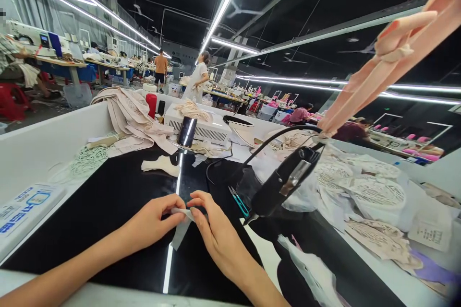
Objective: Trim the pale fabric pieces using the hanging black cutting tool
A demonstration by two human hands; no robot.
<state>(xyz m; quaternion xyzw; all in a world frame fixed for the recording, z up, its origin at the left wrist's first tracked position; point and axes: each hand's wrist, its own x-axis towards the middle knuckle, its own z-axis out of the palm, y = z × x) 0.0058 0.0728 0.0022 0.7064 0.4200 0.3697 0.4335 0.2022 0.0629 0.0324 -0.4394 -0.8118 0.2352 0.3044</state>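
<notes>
Over the glossy black work surface (118, 201), my left hand (153, 220) pinches a small thin whitish strip (181, 234) between thumb and fingers. The strip's loose end hangs down toward the surface. My right hand (219, 237) meets it from the other side, its thumb against the strip's right end and its fingers curled above. Just right of that hand, a black hand-held tool (284, 187) with a pointed tip and a cable hangs tilted from a knotted peach fabric strap (392, 53). Turquoise-handled thread snips (239, 202) lie beside the tool.
A cream cloth piece (160, 165) lies beyond my hands. Beige fabric pieces (126, 120) drape over the back left edge near a grey vented box (201, 127). Cut lace pieces (374, 192) are heaped at right. A white printed box (30, 213) sits at left. People are farther off.
</notes>
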